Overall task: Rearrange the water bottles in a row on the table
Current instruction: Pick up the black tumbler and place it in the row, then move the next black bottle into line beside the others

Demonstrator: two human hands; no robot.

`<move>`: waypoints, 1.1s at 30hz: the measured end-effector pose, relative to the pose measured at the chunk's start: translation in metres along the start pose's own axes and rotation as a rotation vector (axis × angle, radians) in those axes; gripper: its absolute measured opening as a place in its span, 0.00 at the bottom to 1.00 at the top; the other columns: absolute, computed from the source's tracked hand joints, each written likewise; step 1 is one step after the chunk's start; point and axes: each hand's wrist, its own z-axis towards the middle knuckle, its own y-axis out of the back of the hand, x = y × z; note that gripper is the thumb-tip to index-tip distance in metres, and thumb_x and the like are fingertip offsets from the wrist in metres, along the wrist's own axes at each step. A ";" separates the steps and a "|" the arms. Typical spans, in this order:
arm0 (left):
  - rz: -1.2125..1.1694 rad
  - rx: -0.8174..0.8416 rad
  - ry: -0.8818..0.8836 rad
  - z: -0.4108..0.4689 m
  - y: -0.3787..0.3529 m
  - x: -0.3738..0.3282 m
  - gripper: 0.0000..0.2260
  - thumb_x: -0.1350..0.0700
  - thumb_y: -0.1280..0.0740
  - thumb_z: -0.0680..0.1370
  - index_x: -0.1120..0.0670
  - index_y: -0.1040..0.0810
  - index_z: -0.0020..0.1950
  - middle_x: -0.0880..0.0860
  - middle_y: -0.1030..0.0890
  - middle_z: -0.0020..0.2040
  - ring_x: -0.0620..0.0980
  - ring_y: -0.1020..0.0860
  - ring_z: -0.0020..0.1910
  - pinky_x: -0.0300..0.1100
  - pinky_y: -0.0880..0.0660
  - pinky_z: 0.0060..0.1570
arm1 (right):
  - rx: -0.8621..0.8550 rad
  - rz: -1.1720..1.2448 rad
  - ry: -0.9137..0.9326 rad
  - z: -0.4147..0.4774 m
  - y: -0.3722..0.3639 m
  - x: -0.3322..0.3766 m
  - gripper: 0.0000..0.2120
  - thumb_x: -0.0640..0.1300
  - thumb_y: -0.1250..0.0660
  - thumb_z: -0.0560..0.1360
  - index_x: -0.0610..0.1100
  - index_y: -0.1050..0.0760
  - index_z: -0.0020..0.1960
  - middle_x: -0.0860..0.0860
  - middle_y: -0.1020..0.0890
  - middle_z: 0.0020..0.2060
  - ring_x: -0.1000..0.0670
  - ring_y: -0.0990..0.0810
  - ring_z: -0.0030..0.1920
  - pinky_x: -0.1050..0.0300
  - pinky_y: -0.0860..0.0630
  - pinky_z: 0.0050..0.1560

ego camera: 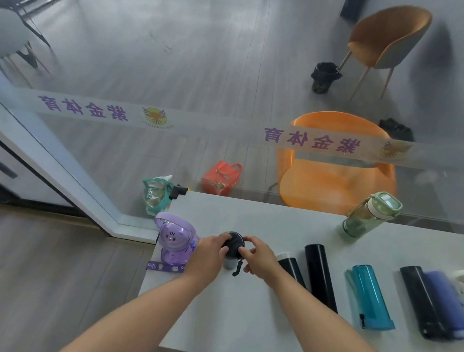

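Row partly built; I judge one bottle is being placed.

Lower left, purple bottle [173, 244] stands; left hand [207, 255] and right hand [259, 262] pinch the dark-capped bottle [233, 247]; dark flasks [320, 274] and teal bottle [370, 296] line up; green bottle [369, 216] waits apart.

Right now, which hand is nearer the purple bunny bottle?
Left. The left hand sits just right of the purple bunny bottle, almost touching it; the right hand is farther right, beyond the dark-lidded bottle both hands grip.
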 end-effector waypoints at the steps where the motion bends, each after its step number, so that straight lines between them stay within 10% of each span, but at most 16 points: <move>1: 0.050 -0.006 -0.014 0.003 0.002 -0.001 0.15 0.56 0.37 0.80 0.47 0.28 0.66 0.55 0.22 0.60 0.58 0.27 0.58 0.52 0.27 0.57 | -0.006 -0.014 0.008 0.004 0.001 0.002 0.16 0.46 0.36 0.81 0.49 0.29 0.69 0.47 0.16 0.45 0.52 0.19 0.30 0.62 0.27 0.31; 7: 0.112 -0.204 -0.318 -0.004 0.008 -0.022 0.06 0.59 0.35 0.77 0.54 0.21 0.52 0.52 0.21 0.56 0.54 0.28 0.54 0.48 0.26 0.52 | -0.101 -0.124 0.023 -0.004 0.026 -0.005 0.18 0.49 0.36 0.81 0.48 0.29 0.70 0.53 0.20 0.46 0.52 0.19 0.33 0.60 0.24 0.38; 13: 0.120 0.110 -0.509 -0.017 -0.026 -0.053 0.04 0.52 0.36 0.79 0.50 0.24 0.52 0.49 0.20 0.44 0.50 0.24 0.42 0.48 0.25 0.41 | -0.167 -0.227 -0.072 -0.048 0.082 -0.076 0.18 0.46 0.36 0.81 0.44 0.27 0.70 0.50 0.19 0.51 0.51 0.19 0.47 0.57 0.20 0.50; 20: 0.205 0.325 -0.264 -0.045 -0.099 -0.079 0.09 0.50 0.44 0.83 0.48 0.27 0.58 0.54 0.23 0.46 0.57 0.23 0.44 0.47 0.28 0.43 | -0.006 -0.461 -0.163 -0.084 0.097 -0.143 0.27 0.43 0.34 0.80 0.49 0.36 0.77 0.48 0.23 0.66 0.49 0.22 0.61 0.56 0.23 0.61; 25: 0.026 0.417 0.125 -0.060 -0.152 -0.082 0.15 0.54 0.41 0.78 0.43 0.30 0.64 0.47 0.22 0.59 0.49 0.22 0.51 0.45 0.23 0.47 | 0.164 -0.561 -0.158 -0.062 0.092 -0.162 0.35 0.40 0.37 0.79 0.56 0.49 0.80 0.46 0.19 0.50 0.48 0.19 0.41 0.53 0.21 0.39; 33: -0.315 0.289 0.363 -0.069 -0.195 -0.086 0.21 0.53 0.26 0.73 0.42 0.34 0.60 0.43 0.24 0.57 0.44 0.26 0.57 0.37 0.31 0.53 | 0.305 -0.497 -0.079 -0.038 0.090 -0.171 0.46 0.44 0.29 0.76 0.64 0.58 0.77 0.45 0.20 0.44 0.45 0.18 0.38 0.48 0.17 0.42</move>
